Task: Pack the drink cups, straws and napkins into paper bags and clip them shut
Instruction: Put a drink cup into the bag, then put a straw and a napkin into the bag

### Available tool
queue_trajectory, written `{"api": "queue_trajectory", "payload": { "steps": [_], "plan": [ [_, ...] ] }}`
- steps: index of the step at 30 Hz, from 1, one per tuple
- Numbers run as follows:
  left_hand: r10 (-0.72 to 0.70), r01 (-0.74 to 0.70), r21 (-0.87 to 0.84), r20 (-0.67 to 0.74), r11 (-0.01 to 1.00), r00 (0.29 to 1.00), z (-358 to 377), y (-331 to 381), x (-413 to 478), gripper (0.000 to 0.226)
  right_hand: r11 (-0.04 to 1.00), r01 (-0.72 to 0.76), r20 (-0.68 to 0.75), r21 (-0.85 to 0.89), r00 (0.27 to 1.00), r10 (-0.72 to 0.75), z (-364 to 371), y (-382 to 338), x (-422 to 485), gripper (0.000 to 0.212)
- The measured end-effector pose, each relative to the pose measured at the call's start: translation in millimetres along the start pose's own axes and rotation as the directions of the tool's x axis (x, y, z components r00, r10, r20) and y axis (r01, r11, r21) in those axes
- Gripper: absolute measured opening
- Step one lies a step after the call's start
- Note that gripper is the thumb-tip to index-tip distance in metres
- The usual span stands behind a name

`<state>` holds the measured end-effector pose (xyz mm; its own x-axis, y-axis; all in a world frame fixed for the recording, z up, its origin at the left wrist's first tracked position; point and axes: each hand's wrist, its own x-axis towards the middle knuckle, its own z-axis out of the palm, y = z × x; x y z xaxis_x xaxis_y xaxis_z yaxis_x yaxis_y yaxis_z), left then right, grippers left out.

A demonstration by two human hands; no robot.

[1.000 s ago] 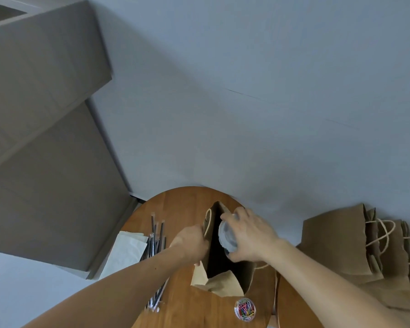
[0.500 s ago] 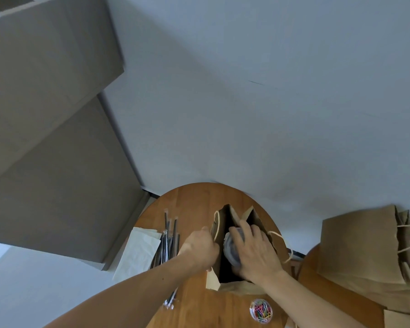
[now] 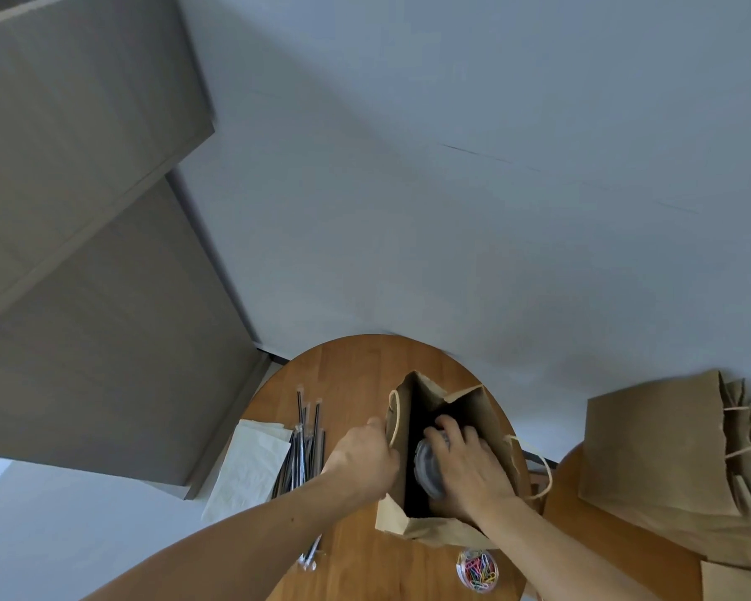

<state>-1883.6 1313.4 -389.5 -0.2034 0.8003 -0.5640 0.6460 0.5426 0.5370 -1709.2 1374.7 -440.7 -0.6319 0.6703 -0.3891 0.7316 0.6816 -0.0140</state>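
Looked like a plain home or office room: small round wooden table against a bare grey wall, beside grey flat-panel cabinets.

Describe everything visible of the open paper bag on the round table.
The open paper bag is brown kraft paper with pale twisted-cord handles and stands upright on the round wooden table. Its mouth gapes, the inside dark. The left hand holds its left edge; the right hand reaches in, gripping a clear lidded cup.
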Motion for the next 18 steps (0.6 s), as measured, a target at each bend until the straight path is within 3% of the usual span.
{"api": "queue_trajectory", "payload": {
  "steps": [6,10,18],
  "plan": [
    [-0.003,0.003,0.043,0.001,0.999,1.000,1,-2,-6,0.022,0.998,-0.055,0.185,0.020,0.981,0.051,32,-9,32,0.086],
    [-0.006,0.006,0.064,-0.007,0.998,1.000,5,-5,-5,0.023,0.999,-0.037,0.183,0.005,0.982,0.035,47,-23,44,0.065],
    [0.009,-0.007,0.110,-0.020,0.994,1.000,5,-8,0,0.029,0.996,-0.003,0.167,-0.085,0.986,0.017,61,-32,48,0.065]
  ]
}}
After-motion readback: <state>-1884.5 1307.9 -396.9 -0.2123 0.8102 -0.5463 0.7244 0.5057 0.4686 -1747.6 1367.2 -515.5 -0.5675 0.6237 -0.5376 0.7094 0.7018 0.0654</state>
